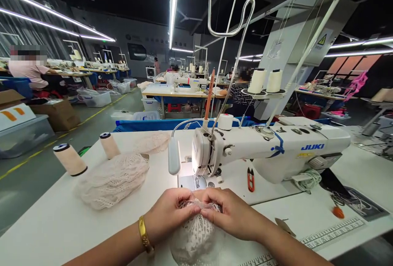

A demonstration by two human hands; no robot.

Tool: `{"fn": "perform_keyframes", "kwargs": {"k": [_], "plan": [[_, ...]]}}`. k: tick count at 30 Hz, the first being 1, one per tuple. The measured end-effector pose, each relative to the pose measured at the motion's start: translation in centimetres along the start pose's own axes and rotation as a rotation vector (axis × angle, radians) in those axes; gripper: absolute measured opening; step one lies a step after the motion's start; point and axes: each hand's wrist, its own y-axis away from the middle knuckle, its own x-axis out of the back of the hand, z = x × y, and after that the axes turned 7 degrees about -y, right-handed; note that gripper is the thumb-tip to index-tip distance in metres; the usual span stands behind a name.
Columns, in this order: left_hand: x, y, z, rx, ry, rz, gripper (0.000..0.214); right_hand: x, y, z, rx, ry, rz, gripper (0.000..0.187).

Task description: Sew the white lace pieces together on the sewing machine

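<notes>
Both hands closed on the same lace piece (196,227): left hand (167,217) pinches its top edge from the left, right hand (231,215) from the right, fingertips nearly meeting over the middle. The lace piece sits on the counter (55,221) directly under the two grips; its lower part runs out of frame at the bottom. Fingertips are buried in the fabric, so the exact pinch points are hard to make out. Gold bangle (144,235) on the left wrist.

Just beyond the grip: needle area of the sewing machine (270,149), partly washed out by its lamp (174,157); the needle itself is not readable. Red snips (251,179) lie beyond the right grip on the machine bed. Left of the left grip, a loose lace pile (113,180); past it, two thread cones (70,159) standing tilted.

Containers: clear plastic bins (96,99) on the floor far left, contents unclear. Cardboard box (58,114) closer in, apparently shut.

White counter, with a printed ruler scale (331,233) along its near edge right of the right grip. Room: factory floor, rows of sewing stations, strip lights, other people seated well behind.
</notes>
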Motion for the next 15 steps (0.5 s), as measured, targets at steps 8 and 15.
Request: {"fn": "perform_keyframes", "kwargs": {"k": [8,15], "plan": [[-0.9,0.9,-0.6,-0.265,-0.043,0.144,0.026,-1.3,-0.1,2.2,0.022,-0.065,0.139,0.018],[-1.4,1.2,-0.5,-0.356,-0.017,0.153,0.027,-1.9,0.1,2.2,0.101,-0.073,0.177,0.01]]}}
